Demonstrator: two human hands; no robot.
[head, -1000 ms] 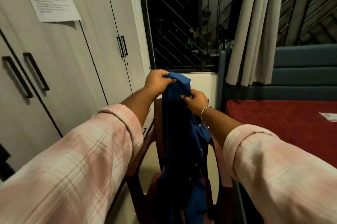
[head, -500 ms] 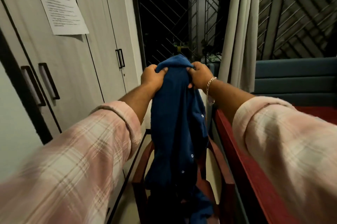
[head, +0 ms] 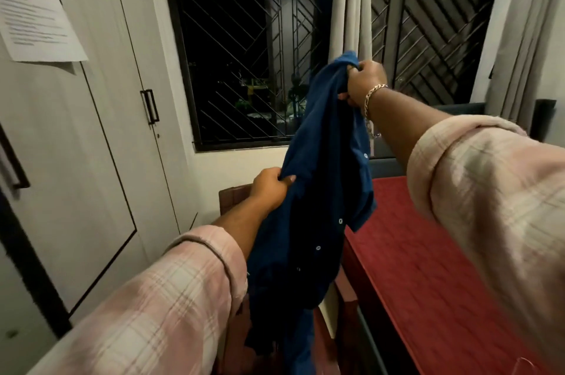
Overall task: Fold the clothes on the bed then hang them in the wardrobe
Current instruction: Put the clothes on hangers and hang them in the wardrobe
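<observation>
The person stands between wardrobe (head: 91,160) and bed (head: 428,252), the blue button-up shirt (head: 318,191) hanging in the air: right hand (head: 363,84) clenched on its top end, raised; left hand (head: 269,188) pinching an edge lower down. Judged step: opening the garment out before folding. Next, the collar or shoulders need finding, then laying it flat on the bed.
</observation>
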